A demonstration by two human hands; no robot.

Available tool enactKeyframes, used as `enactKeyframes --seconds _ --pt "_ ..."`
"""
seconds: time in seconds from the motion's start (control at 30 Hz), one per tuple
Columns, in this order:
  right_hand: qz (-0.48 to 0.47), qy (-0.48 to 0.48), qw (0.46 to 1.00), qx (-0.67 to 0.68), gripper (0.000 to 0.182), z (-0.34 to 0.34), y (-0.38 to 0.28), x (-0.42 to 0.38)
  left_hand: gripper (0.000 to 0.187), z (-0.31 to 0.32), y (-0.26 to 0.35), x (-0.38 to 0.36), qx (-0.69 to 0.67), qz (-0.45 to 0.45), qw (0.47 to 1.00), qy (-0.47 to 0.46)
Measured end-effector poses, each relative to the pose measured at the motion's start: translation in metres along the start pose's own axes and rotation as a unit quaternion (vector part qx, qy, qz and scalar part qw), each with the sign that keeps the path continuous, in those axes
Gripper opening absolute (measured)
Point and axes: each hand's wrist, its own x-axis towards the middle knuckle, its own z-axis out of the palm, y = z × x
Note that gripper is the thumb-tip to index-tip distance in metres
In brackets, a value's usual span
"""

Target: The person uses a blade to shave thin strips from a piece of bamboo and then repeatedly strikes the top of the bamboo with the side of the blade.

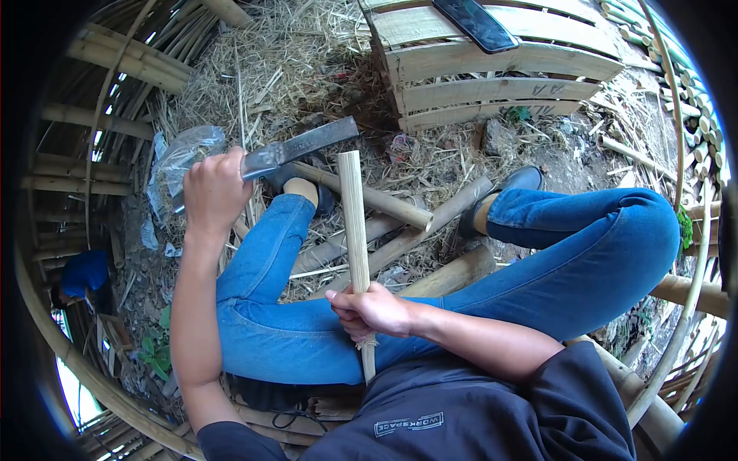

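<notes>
My left hand (213, 190) is closed around the handle of a machete (307, 144), raised at the left. Its grey metal blade has a squared end and points right, near the top of a pale wooden stick (355, 223). My right hand (373, 311) wraps around the lower part of that stick, over my lap. The stick stands nearly upright in view, its lower end frayed below the fist. Between my legs, on the straw-covered ground, several bamboo poles (400, 244) lie crossed.
A slatted wooden crate (500, 96) stands ahead with a dark phone (477, 24) on top. Crumpled clear plastic (191, 146) lies at the left. Bamboo poles (696, 115) are stacked at the far right. A person in blue (84, 274) is at the far left.
</notes>
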Motion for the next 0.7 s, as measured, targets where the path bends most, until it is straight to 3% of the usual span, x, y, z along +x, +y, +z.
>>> enactKeyframes --seconds 0.13,0.17,0.27,0.37,0.5,0.7 --pt "0.010 0.007 0.999 0.036 0.047 -0.019 0.005 0.008 0.020 -0.009 -0.005 -0.014 -0.196 -0.062 0.978 0.034" --pt "0.006 0.008 0.999 0.035 0.047 -0.021 0.005 0.007 0.020 -0.013 -0.002 -0.015 -0.204 -0.041 0.978 0.029" --pt "0.003 0.004 1.000 0.031 0.047 -0.018 0.003 0.007 0.023 -0.019 -0.001 -0.022 -0.207 0.034 0.978 0.019" --pt "0.005 0.008 0.999 0.030 0.047 -0.019 0.002 0.006 0.024 -0.023 0.015 -0.028 -0.183 0.087 0.978 -0.049" --pt "0.002 0.006 1.000 0.027 0.047 -0.019 0.004 0.007 0.010 -0.011 0.031 -0.033 -0.150 0.149 0.972 -0.100" --pt "-0.012 0.000 1.000 0.023 0.047 -0.020 0.008 0.005 0.009 0.006 0.035 -0.032 -0.139 0.118 0.975 -0.130"
